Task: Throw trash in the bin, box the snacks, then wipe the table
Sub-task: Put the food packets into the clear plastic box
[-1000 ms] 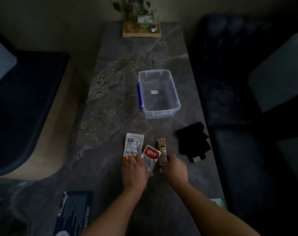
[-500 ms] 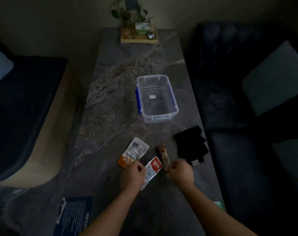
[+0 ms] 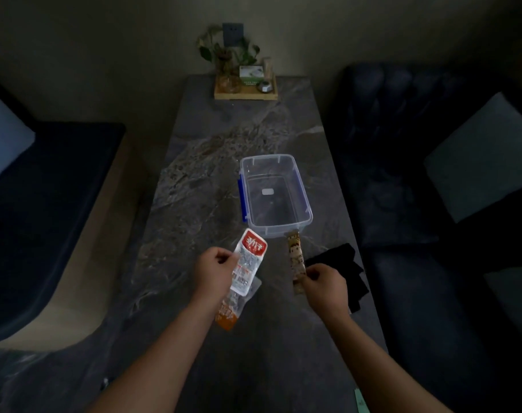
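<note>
My left hand (image 3: 213,271) grips a clear snack packet with a red label (image 3: 249,257), lifted above the table. Below it an orange-ended snack packet (image 3: 228,312) lies flat on the dark marble table (image 3: 194,204), partly hidden. My right hand (image 3: 325,283) pinches the lower end of a slim tan snack bar (image 3: 295,256), whose top reaches the near wall of the clear plastic box with blue clips (image 3: 308,217). The box holds only a small white tag. A black cloth (image 3: 343,263) lies at the table's right edge, just beyond my right hand.
A wooden tray (image 3: 244,95) with a plant and small items stands at the table's far end. Dark sofas flank the table: one on the left (image 3: 45,204), one on the right (image 3: 432,204) with a grey cushion.
Both hands have lifted their snacks off the table and moved toward the box. The orange-ended packet stays on the table. The camera has tilted up.
</note>
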`<state>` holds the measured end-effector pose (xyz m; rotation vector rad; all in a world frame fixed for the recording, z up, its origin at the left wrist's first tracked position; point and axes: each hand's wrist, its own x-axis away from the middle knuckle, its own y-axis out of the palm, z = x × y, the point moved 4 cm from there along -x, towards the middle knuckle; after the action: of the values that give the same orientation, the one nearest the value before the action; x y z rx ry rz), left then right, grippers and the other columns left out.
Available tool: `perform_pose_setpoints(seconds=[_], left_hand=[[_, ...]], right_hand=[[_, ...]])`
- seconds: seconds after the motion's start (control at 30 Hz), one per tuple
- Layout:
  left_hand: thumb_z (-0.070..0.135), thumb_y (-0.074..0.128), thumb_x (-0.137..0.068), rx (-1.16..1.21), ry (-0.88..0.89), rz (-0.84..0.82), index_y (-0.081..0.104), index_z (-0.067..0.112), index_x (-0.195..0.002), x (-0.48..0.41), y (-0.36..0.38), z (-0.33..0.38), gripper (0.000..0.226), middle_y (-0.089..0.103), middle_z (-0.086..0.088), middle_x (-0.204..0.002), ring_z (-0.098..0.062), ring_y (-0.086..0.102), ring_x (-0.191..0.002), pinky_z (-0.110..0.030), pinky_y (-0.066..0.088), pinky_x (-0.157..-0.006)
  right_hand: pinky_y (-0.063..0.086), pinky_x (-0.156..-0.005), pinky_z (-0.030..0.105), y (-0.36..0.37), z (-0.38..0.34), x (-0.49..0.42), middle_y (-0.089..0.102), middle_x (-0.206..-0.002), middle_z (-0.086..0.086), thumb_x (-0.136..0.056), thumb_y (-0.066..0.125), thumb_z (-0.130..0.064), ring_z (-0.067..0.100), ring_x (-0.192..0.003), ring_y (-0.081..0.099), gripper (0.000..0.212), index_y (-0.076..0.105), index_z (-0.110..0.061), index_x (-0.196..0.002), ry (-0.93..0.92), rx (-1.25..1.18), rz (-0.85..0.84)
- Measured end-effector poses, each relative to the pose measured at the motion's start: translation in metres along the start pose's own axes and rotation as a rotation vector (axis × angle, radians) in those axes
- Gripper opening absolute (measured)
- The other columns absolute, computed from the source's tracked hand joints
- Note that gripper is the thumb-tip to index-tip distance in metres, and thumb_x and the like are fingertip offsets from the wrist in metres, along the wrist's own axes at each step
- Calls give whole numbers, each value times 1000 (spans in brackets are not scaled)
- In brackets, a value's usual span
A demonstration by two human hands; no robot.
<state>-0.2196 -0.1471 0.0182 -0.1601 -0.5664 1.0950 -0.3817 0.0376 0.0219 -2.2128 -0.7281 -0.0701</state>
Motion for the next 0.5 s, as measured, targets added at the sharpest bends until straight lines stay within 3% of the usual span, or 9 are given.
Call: perform_pose_setpoints(seconds=[0.23,0.37,0.5], left_hand=[[22,74,-86,52,8,33,66,24,-77,-58,21,50,12,72,6,-81,-9,69,-68,-26,52,-53],[17,73,-86,74,-18,24,64,21,-76,-91,40,75,14,72,-2,-86,-16,69,-71,-32,56,-62],[19,72,-88,23,-30,61,65,17,-79,-121,54,93,12,68,-3,-85,-11,61,-61,-22,42,-45]], right_hand=[[60,-69,46,-10,-37,-52,72,-70,0,-87,71,-23,16,-67,68,14,74,-17,-74,-23,-33,-10],[61,-71,44,-6,-63,-93,73,-76,0,-86,71,-20,15,-73,70,9,75,-19,-78,-26,-14,-6],[59,-58,36,-1,-81,-133,70,-69,0,-83,66,-14,16,-64,67,16,70,-18,-69,-15,96,16]])
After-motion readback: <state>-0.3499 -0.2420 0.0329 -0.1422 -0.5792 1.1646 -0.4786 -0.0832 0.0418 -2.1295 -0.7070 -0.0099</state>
